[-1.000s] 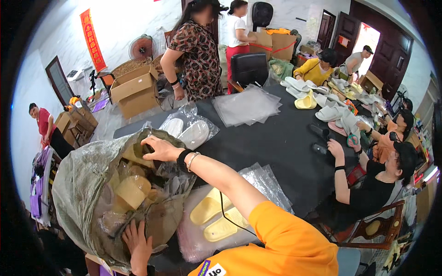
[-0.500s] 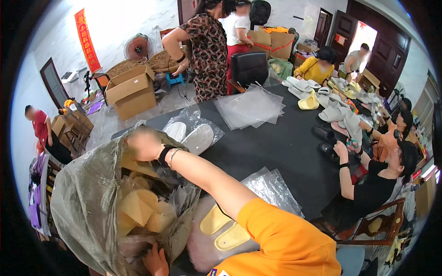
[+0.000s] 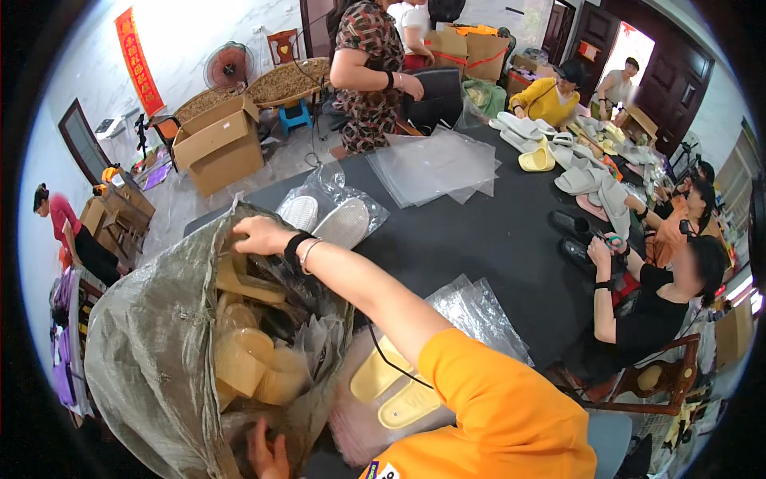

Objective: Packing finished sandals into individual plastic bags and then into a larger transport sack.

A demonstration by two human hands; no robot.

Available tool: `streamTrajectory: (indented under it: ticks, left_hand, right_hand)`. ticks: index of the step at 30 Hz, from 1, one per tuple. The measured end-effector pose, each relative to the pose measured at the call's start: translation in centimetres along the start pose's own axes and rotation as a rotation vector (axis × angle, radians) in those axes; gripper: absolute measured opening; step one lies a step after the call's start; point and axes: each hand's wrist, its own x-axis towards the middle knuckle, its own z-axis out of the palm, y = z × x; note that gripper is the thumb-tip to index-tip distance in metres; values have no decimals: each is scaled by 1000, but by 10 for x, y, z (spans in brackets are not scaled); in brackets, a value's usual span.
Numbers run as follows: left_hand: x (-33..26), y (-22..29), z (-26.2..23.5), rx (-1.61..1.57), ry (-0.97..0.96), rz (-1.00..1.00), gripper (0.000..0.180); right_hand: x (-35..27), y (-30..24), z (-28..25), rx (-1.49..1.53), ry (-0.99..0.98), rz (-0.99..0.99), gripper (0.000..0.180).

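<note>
A big grey-green woven sack stands open at the table's left end, filled with yellow slippers. My right hand, with a dark band and a bracelet at the wrist, reaches across and grips the sack's far rim. My left hand holds the near rim at the bottom edge, only partly visible. A pair of yellow slippers in a clear bag lies by my chest. A bagged white pair lies just beyond my right hand.
Stacks of clear bags lie on the black table. Several loose slippers are at its far right, where seated people work. A person in a patterned dress stands at the far end. A cardboard box sits on the floor.
My right hand has shifted from over the sack's mouth to its far rim and pulled it wider open. The standing person has turned toward the table.
</note>
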Motion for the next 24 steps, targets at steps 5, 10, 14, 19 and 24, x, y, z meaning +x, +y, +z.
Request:
streamTrajectory:
  ticks: [5, 10, 14, 19, 24]
  left_hand:
    - [21, 28, -37, -403, 366, 140, 66]
    - [47, 43, -60, -439, 575, -95, 64]
    - [53, 32, -44, -472, 514, -25, 59]
    - [57, 14, -18, -539, 213, 28, 47]
    - [54, 24, -14, -330, 198, -15, 38]
  right_hand:
    - [-24, -8, -24, 329, 320, 39, 27]
    - [-62, -6, -43, 244, 379, 201, 34]
    - [-93, 15, -62, 314, 302, 321, 49]
    - [-121, 28, -74, 313, 254, 255, 56]
    - [-153, 26, -69, 422, 199, 269, 64]
